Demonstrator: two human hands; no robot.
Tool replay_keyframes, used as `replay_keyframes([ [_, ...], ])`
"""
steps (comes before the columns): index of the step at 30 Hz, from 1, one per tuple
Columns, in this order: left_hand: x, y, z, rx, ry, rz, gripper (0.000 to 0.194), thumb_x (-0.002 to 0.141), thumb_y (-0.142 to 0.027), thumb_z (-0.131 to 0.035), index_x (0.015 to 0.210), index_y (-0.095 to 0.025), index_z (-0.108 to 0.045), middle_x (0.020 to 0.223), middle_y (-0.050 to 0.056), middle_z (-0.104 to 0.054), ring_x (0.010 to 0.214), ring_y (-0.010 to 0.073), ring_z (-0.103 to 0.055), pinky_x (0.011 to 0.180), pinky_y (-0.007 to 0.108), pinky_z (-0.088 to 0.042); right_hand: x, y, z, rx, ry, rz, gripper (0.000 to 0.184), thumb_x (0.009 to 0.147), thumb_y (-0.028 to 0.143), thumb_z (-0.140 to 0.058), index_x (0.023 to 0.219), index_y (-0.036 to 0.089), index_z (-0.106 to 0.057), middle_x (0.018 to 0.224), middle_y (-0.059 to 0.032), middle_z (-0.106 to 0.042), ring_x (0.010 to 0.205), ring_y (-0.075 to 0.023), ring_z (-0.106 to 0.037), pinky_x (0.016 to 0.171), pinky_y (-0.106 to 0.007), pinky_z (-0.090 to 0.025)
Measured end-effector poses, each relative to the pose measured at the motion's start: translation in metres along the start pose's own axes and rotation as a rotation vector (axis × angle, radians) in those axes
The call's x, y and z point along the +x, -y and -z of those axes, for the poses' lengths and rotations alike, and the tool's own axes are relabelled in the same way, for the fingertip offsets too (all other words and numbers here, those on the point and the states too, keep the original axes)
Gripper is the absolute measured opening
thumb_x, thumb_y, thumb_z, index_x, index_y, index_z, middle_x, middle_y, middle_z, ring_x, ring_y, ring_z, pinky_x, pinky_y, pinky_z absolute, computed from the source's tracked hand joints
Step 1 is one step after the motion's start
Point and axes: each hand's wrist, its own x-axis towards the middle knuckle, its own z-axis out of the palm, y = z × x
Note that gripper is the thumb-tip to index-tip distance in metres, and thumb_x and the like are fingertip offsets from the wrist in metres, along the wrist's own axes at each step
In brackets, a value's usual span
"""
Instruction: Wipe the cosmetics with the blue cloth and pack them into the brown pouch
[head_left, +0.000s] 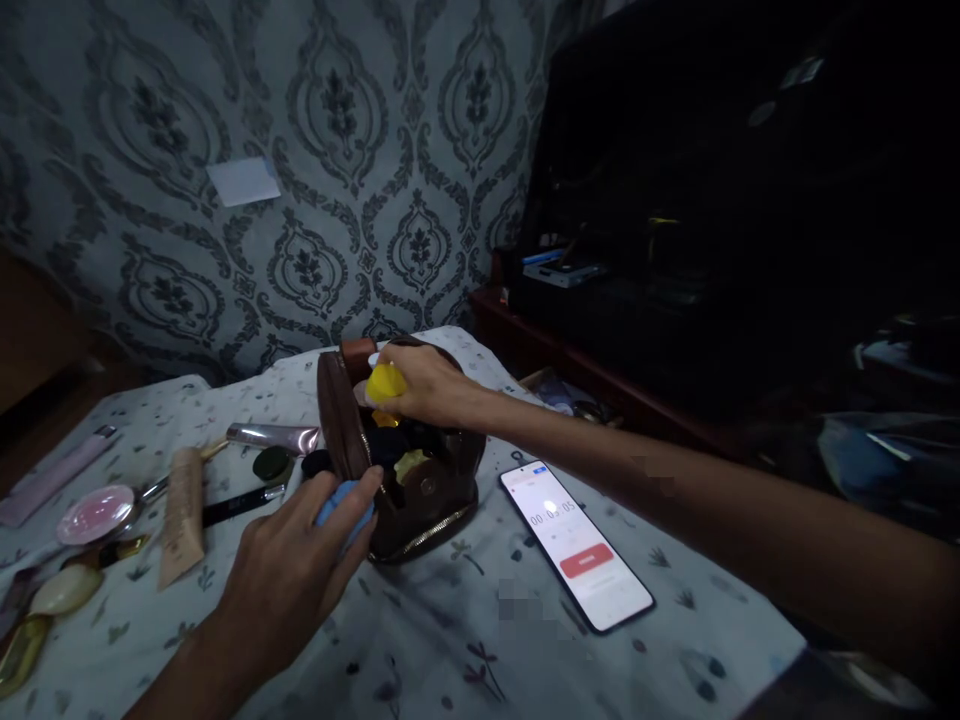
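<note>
A brown zippered cosmetic bag [442, 505] stands on the patterned cloth with its top open and several items inside. My right hand [427, 385] is closed around a yellow object [385, 383] at the bag's mouth; a bit of white shows beside it. At the bag's near left side, my left hand [289, 560] has its fingers curled over a soft-looking light blue object [346, 505], its exact kind hidden. Just left of the bag lie a silvery pink tube [274, 437], a dark round jar [271, 463] and a beige tube [182, 515].
A phone [577, 545] with a running timer lies right of the bag, below my right forearm. Farther left are a round pink compact [97, 514], a lilac tube [56, 478] and a cream oval item [67, 590]. Patterned wallpaper [337, 190] rises behind; dark furniture stands right.
</note>
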Motion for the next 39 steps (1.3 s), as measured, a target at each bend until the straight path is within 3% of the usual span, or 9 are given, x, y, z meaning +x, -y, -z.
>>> replay_keyframes([
  [4,-0.002,0.0,0.0,-0.021,0.009,0.014,0.034,0.104,-0.029,-0.036,0.132,-0.02,-0.053,0.091,0.005,-0.061,0.071,0.0154,-0.066,0.048,0.022,-0.042,0.014,0.009,-0.009,-0.205,0.172,-0.005,0.038,0.083,0.028,-0.069,0.118,0.016,-0.062,0.118,-0.0148,-0.069,0.108,-0.0309,-0.067,0.08,-0.033,-0.05],
  [8,-0.002,0.0,0.0,-0.022,0.016,0.021,0.034,0.105,-0.029,-0.034,0.133,-0.022,-0.051,0.092,0.005,-0.062,0.071,0.0152,-0.065,0.047,0.021,-0.041,0.022,0.014,-0.019,-0.358,0.239,0.051,0.038,0.086,0.019,-0.062,0.124,0.014,-0.059,0.124,-0.0181,-0.067,0.116,-0.0326,-0.065,0.086,-0.038,-0.053],
  [15,-0.004,0.0,-0.004,-0.048,-0.004,0.029,0.034,0.104,-0.03,-0.035,0.134,-0.022,-0.05,0.092,0.005,-0.062,0.07,0.0155,-0.065,0.046,0.022,-0.041,0.023,0.013,-0.03,-0.494,0.309,0.094,0.034,0.092,0.012,-0.053,0.124,0.012,-0.062,0.117,-0.0198,-0.071,0.117,-0.0321,-0.065,0.089,-0.043,-0.053],
  [20,-0.004,0.001,-0.003,-0.052,0.012,0.027,0.036,0.104,-0.03,-0.033,0.134,-0.021,-0.051,0.093,0.006,-0.063,0.07,0.0149,-0.066,0.047,0.022,-0.042,0.026,0.014,-0.026,-0.539,0.368,0.103,0.03,0.093,0.014,-0.052,0.119,0.01,-0.068,0.116,-0.022,-0.071,0.117,-0.0329,-0.066,0.09,-0.043,-0.053],
  [25,-0.006,0.002,-0.002,-0.069,0.036,0.025,0.038,0.104,-0.028,-0.036,0.139,-0.021,-0.048,0.093,0.005,-0.063,0.068,0.0147,-0.066,0.046,0.021,-0.041,0.025,0.013,-0.018,-0.522,0.388,0.12,0.036,0.095,0.018,-0.051,0.128,0.015,-0.063,0.122,-0.0195,-0.069,0.117,-0.0336,-0.065,0.09,-0.043,-0.052],
  [29,-0.008,0.002,-0.001,-0.07,0.058,0.034,0.04,0.105,-0.029,-0.033,0.141,-0.022,-0.046,0.095,0.006,-0.064,0.07,0.0148,-0.067,0.048,0.022,-0.044,0.017,0.012,-0.005,-0.478,0.301,0.134,0.034,0.094,0.023,-0.054,0.126,0.016,-0.064,0.125,-0.0175,-0.068,0.116,-0.0328,-0.064,0.088,-0.04,-0.051],
  [33,-0.008,0.002,0.0,-0.066,0.074,0.033,0.04,0.105,-0.029,-0.031,0.143,-0.021,-0.044,0.092,0.005,-0.063,0.071,0.0164,-0.068,0.049,0.023,-0.045,0.008,0.013,0.007,-0.495,0.205,0.135,0.024,0.095,0.02,-0.051,0.108,0.012,-0.069,0.111,-0.0171,-0.072,0.106,-0.0285,-0.068,0.083,-0.033,-0.049],
  [35,-0.008,0.002,0.001,-0.059,0.067,0.032,0.04,0.106,-0.03,-0.029,0.141,-0.021,-0.045,0.091,0.004,-0.063,0.071,0.0162,-0.068,0.048,0.023,-0.044,0.003,0.013,0.01,-0.502,0.227,0.159,0.022,0.095,0.016,-0.05,0.103,0.012,-0.07,0.106,-0.016,-0.073,0.1,-0.0265,-0.069,0.079,-0.031,-0.048],
  [39,-0.008,0.001,0.002,-0.05,0.092,0.041,0.039,0.106,-0.029,-0.027,0.14,-0.021,-0.044,0.095,0.005,-0.064,0.073,0.0157,-0.068,0.047,0.022,-0.043,-0.011,0.009,0.007,-0.526,0.371,0.34,0.018,0.091,0.014,-0.059,0.105,0.012,-0.069,0.105,-0.0148,-0.072,0.099,-0.0243,-0.069,0.081,-0.029,-0.048],
])
